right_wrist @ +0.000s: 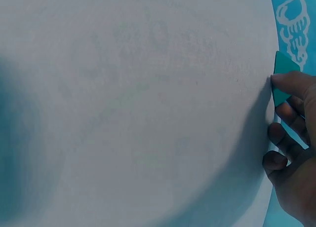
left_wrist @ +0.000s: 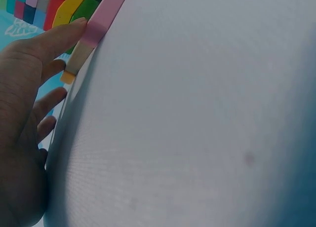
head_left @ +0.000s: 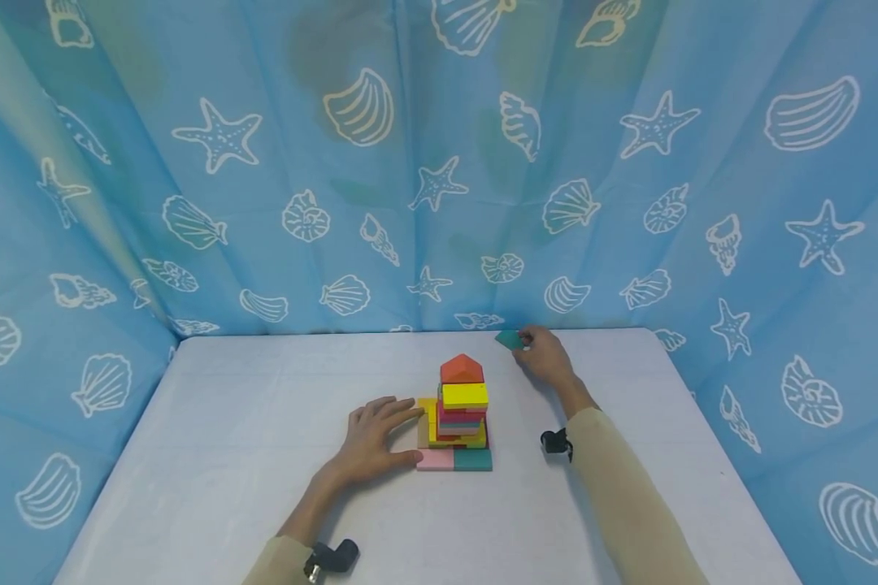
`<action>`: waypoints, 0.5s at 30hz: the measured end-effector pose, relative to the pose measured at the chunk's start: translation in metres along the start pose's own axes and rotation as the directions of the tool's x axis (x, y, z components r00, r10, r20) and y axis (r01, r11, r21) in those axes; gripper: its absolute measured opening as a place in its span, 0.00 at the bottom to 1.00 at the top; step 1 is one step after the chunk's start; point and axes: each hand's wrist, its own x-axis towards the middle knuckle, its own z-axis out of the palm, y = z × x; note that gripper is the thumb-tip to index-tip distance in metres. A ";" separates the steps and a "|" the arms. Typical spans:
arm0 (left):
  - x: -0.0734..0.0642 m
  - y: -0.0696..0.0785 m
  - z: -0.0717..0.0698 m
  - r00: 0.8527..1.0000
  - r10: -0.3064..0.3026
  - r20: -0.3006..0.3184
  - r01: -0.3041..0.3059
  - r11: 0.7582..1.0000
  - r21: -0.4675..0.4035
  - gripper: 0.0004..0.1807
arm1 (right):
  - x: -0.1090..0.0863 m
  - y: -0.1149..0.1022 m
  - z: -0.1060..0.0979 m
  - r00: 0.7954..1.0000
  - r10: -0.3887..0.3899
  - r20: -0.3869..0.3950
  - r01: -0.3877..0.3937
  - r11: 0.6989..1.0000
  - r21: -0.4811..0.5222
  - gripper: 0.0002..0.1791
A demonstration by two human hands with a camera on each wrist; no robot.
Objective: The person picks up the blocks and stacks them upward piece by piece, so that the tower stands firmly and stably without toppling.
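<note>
A stack of colored blocks [head_left: 462,417] rises at the middle of the table, with a bright yellow block [head_left: 464,396] near its top and an orange-red pointed block [head_left: 462,370] showing behind it. Flat pink [head_left: 435,461] and teal [head_left: 472,461] blocks lie along its front edge. My left hand [head_left: 373,439] spreads its fingers at the stack's left side; in the left wrist view the thumb touches the pink block [left_wrist: 101,24]. Farther back and to the right, my right hand [head_left: 549,357] pinches a green triangular block [right_wrist: 281,74] between thumb and fingers, near the table's far edge.
A white cloth [head_left: 249,422] covers the table. Blue curtains [head_left: 439,162] with shell and starfish prints hang behind the far edge and along both sides. Each wrist carries a small black camera, such as the one [head_left: 556,442] on the right.
</note>
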 end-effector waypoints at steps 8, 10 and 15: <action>-0.001 0.001 0.000 1.000 0.004 0.000 -0.004 1.000 0.001 0.40 | -0.006 0.000 -0.009 0.997 -0.069 0.018 0.069 0.997 0.036 0.25; 0.000 0.001 0.000 1.000 0.008 -0.010 -0.008 1.000 0.009 0.40 | -0.010 -0.006 -0.018 0.993 -0.114 0.027 0.112 0.992 0.061 0.25; -0.001 0.002 0.000 1.000 0.006 -0.008 -0.006 1.000 -0.008 0.39 | -0.030 -0.030 -0.046 0.976 -0.215 0.023 0.211 0.969 0.125 0.24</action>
